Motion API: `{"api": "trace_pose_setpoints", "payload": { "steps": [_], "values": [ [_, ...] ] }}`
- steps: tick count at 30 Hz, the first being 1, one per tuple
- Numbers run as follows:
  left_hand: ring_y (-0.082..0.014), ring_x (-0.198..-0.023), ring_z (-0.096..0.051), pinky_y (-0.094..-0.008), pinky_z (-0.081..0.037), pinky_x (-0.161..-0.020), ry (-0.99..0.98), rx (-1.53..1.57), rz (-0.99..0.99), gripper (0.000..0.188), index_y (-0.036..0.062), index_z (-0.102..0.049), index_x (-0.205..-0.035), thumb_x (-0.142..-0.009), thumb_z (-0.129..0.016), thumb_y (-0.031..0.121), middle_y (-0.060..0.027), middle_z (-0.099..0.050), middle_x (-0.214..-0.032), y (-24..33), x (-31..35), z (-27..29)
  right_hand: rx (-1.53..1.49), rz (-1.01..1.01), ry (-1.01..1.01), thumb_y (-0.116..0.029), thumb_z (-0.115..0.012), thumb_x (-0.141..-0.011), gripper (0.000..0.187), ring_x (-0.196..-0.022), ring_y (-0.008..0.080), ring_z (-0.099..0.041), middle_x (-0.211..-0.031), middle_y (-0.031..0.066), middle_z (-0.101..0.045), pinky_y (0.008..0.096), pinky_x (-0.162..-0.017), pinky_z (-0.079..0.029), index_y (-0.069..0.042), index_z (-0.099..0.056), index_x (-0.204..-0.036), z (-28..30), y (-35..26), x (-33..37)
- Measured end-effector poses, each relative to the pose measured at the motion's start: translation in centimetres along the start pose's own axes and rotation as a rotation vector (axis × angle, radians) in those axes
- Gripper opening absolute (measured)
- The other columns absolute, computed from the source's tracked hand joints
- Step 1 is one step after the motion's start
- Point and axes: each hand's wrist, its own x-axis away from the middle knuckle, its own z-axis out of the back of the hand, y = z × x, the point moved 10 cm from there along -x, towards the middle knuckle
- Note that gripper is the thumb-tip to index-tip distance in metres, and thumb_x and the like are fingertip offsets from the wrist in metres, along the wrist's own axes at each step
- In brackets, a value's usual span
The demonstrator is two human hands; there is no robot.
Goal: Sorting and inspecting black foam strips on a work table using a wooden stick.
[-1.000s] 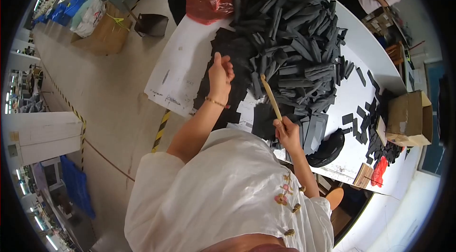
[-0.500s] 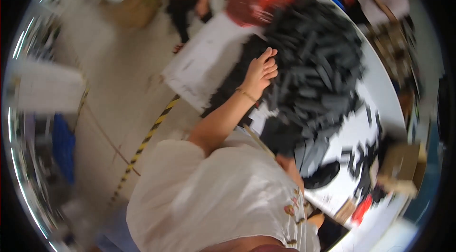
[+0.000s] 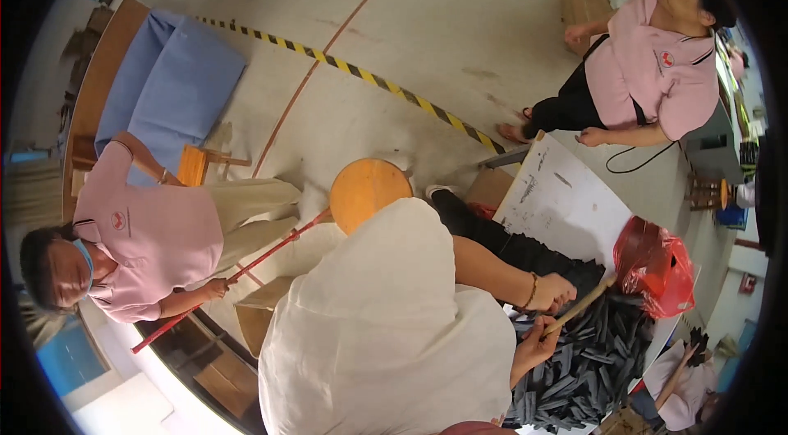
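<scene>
My left hand [image 3: 554, 292], with a beaded bracelet at the wrist, is closed just above a pile of dark grey strips [image 3: 574, 369]. Whatever its curled fingers may hold is hidden. Close below it, my right hand [image 3: 535, 345] grips one end of a thin, pale wooden stick [image 3: 584, 304]. The stick slants up to the right across the pile, its far end close to a red plastic bag [image 3: 652, 267]. Flat black pieces [image 3: 533, 250] lie along the pile's near left side.
A white tabletop [image 3: 566, 193] extends beyond the pile. One person [image 3: 648, 66] in pink stands past it; another person [image 3: 156, 230] at left holds a red pole [image 3: 254, 263]. A round wooden stool [image 3: 369, 193] stands beside me. Yellow-black tape [image 3: 361, 70] crosses the floor.
My view has swung left, bringing the person with the pole and the stool into sight. My hands have come close together, and the left hand's fingers look more curled.
</scene>
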Motion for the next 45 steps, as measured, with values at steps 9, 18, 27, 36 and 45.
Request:
{"api": "trace_pose_setpoints", "payload": {
  "steps": [9, 18, 27, 36, 45],
  "values": [
    [-0.0176, -0.056, -0.056, -0.0317, -0.044, -0.049, -0.126, -0.607, -0.471, 0.032, 0.0075, -0.063, -0.094, -0.093, -0.049, 0.036, -0.0047, -0.059, -0.066, 13.8, 5.7, -5.6, -0.274, -0.045, -0.138, -0.009, -0.059, -0.09, 0.006, -0.06, 0.0026, -0.039, -0.077, -0.0032, -0.049, 0.0158, -0.049, -0.029, -0.004, -0.057, -0.093, -0.3, -4.6, 1.7],
    [-0.0161, -0.066, -0.063, -0.0299, -0.049, -0.059, -0.538, -0.865, -0.249, 0.028, -0.0061, -0.065, -0.097, -0.084, -0.065, 0.019, -0.0106, -0.066, -0.082, 4.4, 11.2, -10.5, 0.002, -0.029, 0.3, -0.019, -0.056, -0.097, 0.021, -0.053, 0.0041, -0.032, -0.072, -0.0015, -0.048, 0.0198, -0.044, -0.025, -0.002, -0.06, -0.108, 6.6, -2.7, -2.0],
    [-0.0137, -0.047, -0.052, -0.0289, -0.041, -0.045, -0.218, -0.918, -0.456, 0.037, -0.0042, -0.064, -0.084, -0.084, -0.063, 0.033, -0.0054, -0.058, -0.06, 7.1, 11.2, -8.9, -0.407, -0.229, 0.265, -0.027, -0.06, -0.094, 0.023, -0.046, 0.0011, -0.032, -0.06, -0.0033, -0.045, 0.0187, -0.04, -0.017, -0.006, -0.06, -0.103, 3.7, 2.2, -2.5],
    [-0.0122, -0.051, -0.053, -0.0299, -0.042, -0.053, -0.328, -1.078, -0.415, 0.032, -0.0031, -0.065, -0.078, -0.083, -0.065, 0.028, -0.0051, -0.061, -0.06, 5.3, 11.3, -8.6, -0.481, -0.234, 0.298, -0.018, -0.06, -0.094, 0.012, -0.045, 0.0014, -0.033, -0.06, -0.0019, -0.048, 0.0168, -0.039, -0.02, -0.007, -0.059, -0.099, 4.6, 3.6, -2.3],
    [-0.0182, -0.054, -0.058, -0.0334, -0.046, -0.054, -0.343, -1.147, -0.345, 0.028, -0.0021, -0.061, -0.076, -0.085, -0.058, 0.025, -0.0065, -0.061, -0.06, 2.9, 10.0, -7.5, -0.503, -0.153, 0.38, -0.019, -0.058, -0.095, 0.019, -0.055, 0.0023, -0.033, -0.07, -0.0034, -0.044, 0.0181, -0.045, -0.022, -0.005, -0.06, -0.107, 8.0, 3.2, -1.1]
  ]
}}
